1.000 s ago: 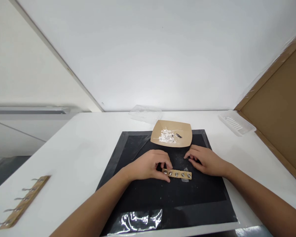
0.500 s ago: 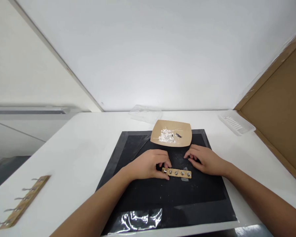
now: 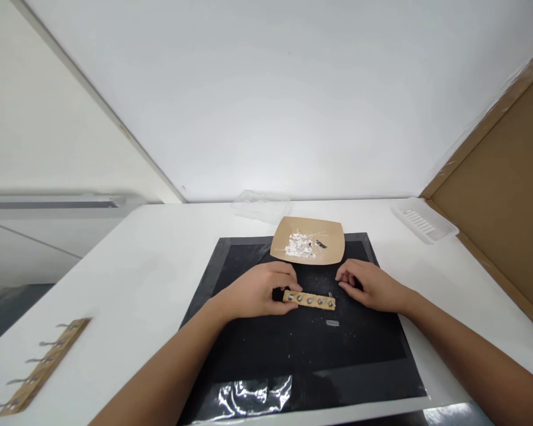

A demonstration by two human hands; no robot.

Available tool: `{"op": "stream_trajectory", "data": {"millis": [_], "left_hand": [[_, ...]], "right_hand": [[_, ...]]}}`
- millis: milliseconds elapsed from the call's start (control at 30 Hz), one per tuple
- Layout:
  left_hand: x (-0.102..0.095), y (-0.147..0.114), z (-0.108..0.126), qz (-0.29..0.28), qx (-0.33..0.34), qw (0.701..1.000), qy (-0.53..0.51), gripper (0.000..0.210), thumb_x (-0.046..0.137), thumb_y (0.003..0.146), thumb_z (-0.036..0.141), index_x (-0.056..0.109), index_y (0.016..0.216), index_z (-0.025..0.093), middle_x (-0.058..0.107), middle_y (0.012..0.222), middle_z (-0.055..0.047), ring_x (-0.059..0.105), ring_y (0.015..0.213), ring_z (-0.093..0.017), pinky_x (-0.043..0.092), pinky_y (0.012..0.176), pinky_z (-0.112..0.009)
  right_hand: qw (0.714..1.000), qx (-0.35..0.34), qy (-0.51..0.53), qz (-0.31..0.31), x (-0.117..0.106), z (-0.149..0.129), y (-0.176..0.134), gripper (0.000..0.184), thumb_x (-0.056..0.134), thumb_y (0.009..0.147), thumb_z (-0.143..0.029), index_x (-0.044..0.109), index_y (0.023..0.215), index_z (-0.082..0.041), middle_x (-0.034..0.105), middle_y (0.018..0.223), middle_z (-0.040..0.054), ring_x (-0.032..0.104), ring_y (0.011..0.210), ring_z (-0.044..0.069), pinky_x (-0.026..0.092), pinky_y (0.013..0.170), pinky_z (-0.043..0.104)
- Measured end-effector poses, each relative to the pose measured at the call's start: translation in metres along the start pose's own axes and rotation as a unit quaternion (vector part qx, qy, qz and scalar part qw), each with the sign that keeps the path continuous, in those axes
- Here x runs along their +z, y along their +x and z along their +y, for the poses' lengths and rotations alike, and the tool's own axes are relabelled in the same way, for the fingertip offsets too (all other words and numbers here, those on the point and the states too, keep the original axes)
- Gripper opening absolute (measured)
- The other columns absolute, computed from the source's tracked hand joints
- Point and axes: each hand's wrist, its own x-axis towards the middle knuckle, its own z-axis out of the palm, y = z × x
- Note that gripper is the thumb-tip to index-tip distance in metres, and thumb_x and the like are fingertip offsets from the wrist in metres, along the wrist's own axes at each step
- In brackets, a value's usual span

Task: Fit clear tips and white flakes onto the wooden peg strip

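My left hand [image 3: 266,291] grips the left end of a short wooden strip [image 3: 310,300] between thumb and fingers. Several round metal studs stand in a row along the strip's top. To the right, apart from the strip, my right hand [image 3: 375,287] rests over the black mat [image 3: 359,361] with its fingers loosely curled. Its thumb and forefinger tips are slightly apart, and I see nothing between them. A small clear plastic piece [image 3: 332,323] lies on the mat just below the strip. Another clear sliver [image 3: 330,294] shows by the strip's right end.
Behind my hands, a tan square dish [image 3: 333,251] holds white bits and a dark scrap. A second wooden strip [image 3: 44,367] with upright metal stems stands at left. A clear lid [image 3: 261,204] and a translucent tray [image 3: 424,220] lie at the back. Cardboard [image 3: 493,189] borders the right side.
My left hand has shifted the wooden strip left and slightly away from me, leaving the clear piece below it uncovered. My right hand has moved slightly right.
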Motion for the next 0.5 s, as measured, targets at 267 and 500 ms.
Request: {"op": "stream_trajectory", "data": {"millis": [267,500], "left_hand": [[0.0,-0.002,-0.008,-0.015,-0.037,0.999,0.026,0.02,0.081,0.082,0.023,0.079,0.101,0.021,0.07,0.094,-0.002,0.067,0.082,-0.017,0.054,0.076,-0.027],[0.01,0.0,-0.006,0.015,0.004,1.0,0.015,0.033,0.083,0.088,0.041,0.076,0.113,0.02,0.071,0.108,-0.008,0.07,0.098,-0.022,0.058,0.088,-0.034]], "right_hand": [[0.997,-0.07,0.021,-0.018,-0.004,-0.015,-0.001,0.023,0.056,0.1,-0.013,0.067,0.115,-0.025,0.063,0.097,0.0023,0.061,0.078,0.014,0.05,0.071,0.028],[0.993,-0.114,0.029,-0.025,0.002,-0.018,-0.002,0.03,0.057,0.102,-0.015,0.072,0.124,-0.029,0.065,0.101,0.0032,0.062,0.079,0.014,0.05,0.07,0.027]]}}
